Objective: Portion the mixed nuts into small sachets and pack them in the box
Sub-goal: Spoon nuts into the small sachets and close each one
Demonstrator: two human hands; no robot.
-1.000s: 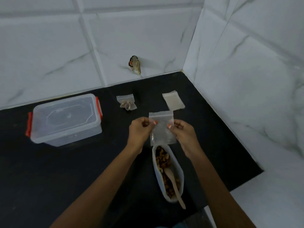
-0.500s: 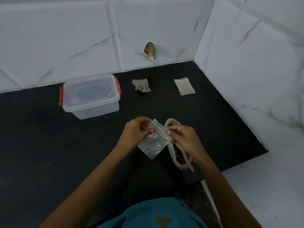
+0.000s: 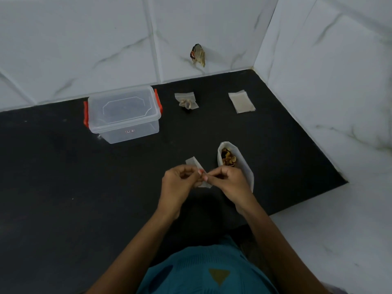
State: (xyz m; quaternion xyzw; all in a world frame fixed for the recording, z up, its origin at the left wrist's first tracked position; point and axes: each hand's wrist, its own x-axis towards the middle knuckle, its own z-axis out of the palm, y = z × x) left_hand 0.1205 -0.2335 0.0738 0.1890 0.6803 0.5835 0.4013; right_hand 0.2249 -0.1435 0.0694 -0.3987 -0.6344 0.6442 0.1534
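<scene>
1. The left hand [image 3: 179,183] and the right hand [image 3: 230,183] meet over the near middle of the black table [image 3: 63,177], fingertips touching.
2. Both hands have their fingers curled and pinch one small clear sachet [image 3: 194,163] between thumb and fingers. One end of it sticks out past the left hand toward the far side, and a corner shows below the fingertips. I cannot tell whether its mouth is open, or what it contains.
3. The bag of mixed nuts [image 3: 244,168] lies on the table just right of the hands with its mouth open. The nuts [image 3: 228,159] are visible at its far end. The right hand covers its near part.
4. The box [image 3: 124,113] is clear plastic with its lid on and orange latches [image 3: 158,100] at both ends. It stands on the table to the far left, close to the back wall and well apart from the hands.
5. A filled sachet [image 3: 186,101] lies flat just right of the box and holds pale pieces.
6. A flat pile of sachets [image 3: 241,102] lies further right, near the wall corner.
7. A crumpled wrapper [image 3: 198,55] sits against the white wall tile, above the filled sachet.
8. A teal garment [image 3: 203,270] fills the bottom edge of the view.
</scene>
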